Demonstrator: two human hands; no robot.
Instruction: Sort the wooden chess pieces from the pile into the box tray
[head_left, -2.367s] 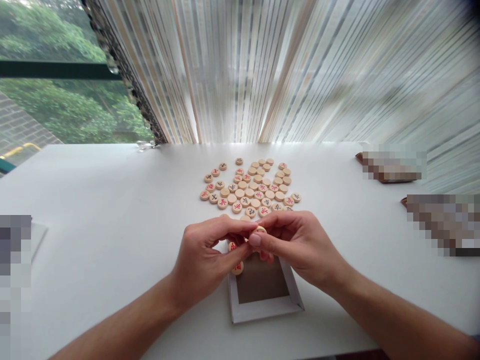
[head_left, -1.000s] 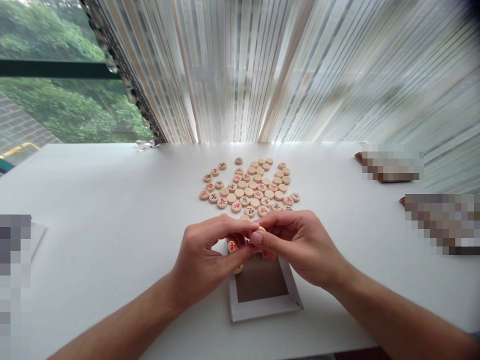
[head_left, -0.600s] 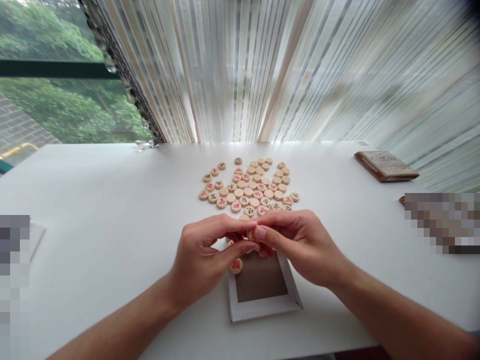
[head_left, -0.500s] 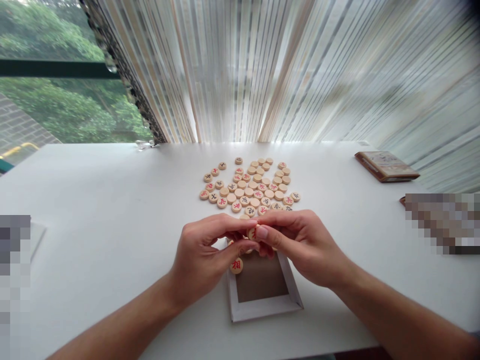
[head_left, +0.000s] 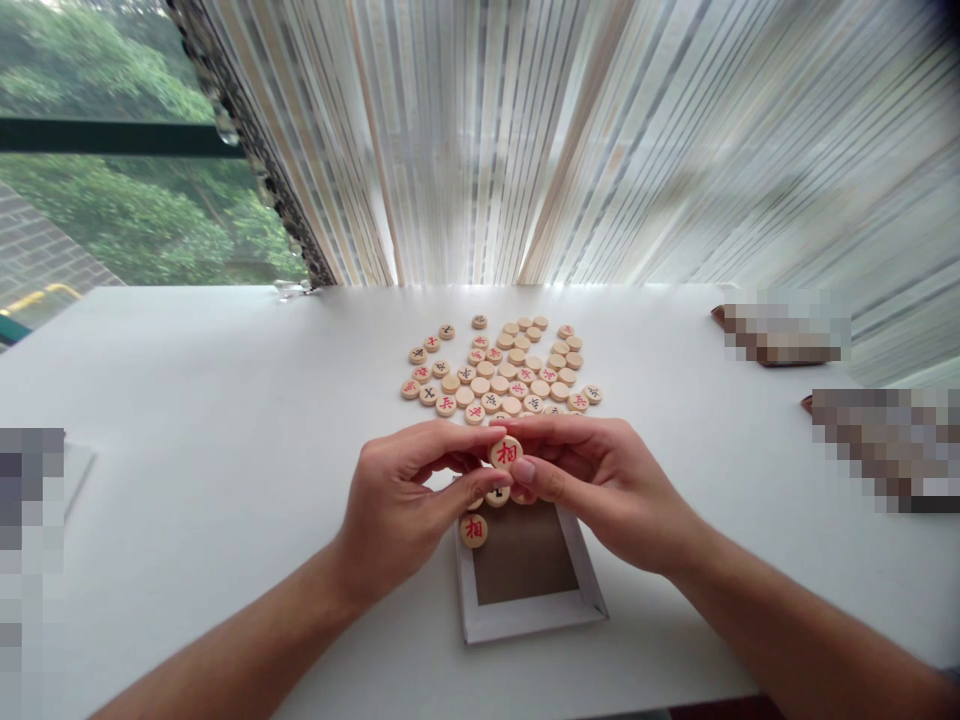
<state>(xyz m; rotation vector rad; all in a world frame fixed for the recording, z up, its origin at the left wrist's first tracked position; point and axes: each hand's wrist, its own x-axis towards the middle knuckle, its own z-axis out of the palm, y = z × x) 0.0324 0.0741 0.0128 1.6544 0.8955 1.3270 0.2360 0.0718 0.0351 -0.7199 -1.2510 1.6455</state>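
I have left hand [head_left: 409,485] and right hand [head_left: 600,485] closed to disc width, fingertips pinching one red-marked disc [head_left: 506,453] between them, face toward my view | shallow box [head_left: 536,622] under grip; same-marked disc [head_left: 473,531] at its left side, below-left | loose discs [head_left: 499,384] on white table [head_left: 225,400], beyond grip

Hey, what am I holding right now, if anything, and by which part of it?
A round wooden piece with a red character, held at its rim between the left hand and the right hand.
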